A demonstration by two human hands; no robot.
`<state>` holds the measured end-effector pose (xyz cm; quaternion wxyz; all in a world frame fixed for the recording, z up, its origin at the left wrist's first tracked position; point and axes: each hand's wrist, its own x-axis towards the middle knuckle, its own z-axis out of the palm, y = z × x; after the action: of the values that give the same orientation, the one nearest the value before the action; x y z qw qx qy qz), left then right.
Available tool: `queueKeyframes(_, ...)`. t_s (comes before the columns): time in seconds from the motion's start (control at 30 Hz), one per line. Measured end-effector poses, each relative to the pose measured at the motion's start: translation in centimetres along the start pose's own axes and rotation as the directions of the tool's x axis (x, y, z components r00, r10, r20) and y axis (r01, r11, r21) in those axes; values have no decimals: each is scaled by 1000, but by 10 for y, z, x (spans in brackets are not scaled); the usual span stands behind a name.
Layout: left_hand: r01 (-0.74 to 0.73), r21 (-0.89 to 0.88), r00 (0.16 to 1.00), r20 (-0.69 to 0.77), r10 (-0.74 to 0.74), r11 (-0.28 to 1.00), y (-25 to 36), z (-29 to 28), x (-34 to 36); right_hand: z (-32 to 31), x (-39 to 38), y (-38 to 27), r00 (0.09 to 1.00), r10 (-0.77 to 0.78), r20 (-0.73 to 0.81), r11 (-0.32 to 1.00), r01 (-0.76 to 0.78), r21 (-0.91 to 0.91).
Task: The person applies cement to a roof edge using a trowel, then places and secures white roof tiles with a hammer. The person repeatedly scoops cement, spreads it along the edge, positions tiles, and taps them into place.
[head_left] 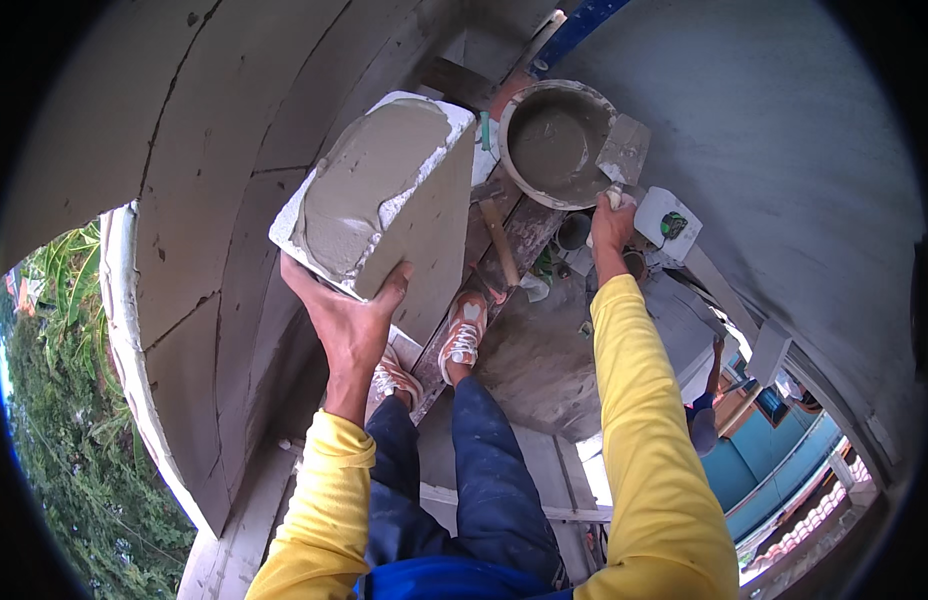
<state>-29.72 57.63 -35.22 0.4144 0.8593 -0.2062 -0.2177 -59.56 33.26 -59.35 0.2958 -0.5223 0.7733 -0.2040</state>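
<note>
Hand on left (346, 318): is holding the near end of the pale block (409, 222), thumb on its side.
Block's long way: is running ahead from this hand, leaning right, with grey mortar (376, 165) lying on top.
Hand on right (612, 222): is gripping the trowel (624, 150), well apart from the block, which is lying to its left.
Trowel blade: is pointing ahead, crossing the bucket's rim.
Bucket (505, 152): is sitting ahead and left of the right hand.
</note>
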Motion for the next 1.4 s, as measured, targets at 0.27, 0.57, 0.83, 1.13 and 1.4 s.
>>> queueKeyframes(0.27, 48, 26, 998, -31, -48, 998, -3, -17, 1, -45, -116, -55, 530, -288, 798, 389, 826, -408)
queueKeyframes(0.57, -219, 215, 970, -55, 236, 952, 34, 31, 11, 9, -270, -150, -374, -660, 652, -154, 916, 370)
queueKeyframes(0.83, -120, 70, 990, 87, 113, 990, -1, 17, -3, 15, -255, -161, -267, -237, 934, -293, 936, 193)
queueKeyframes(1.13, 196, -177, 953, 267, -145, 964, -125, -55, -54, 13, -278, -195, -110, -72, 991, -489, 870, 61)
queueKeyframes(1.4, 117, 262, 890, 400, -219, 958, -218, -107, -182, -51, -321, -198, -70, -36, 997, -479, 877, 45)
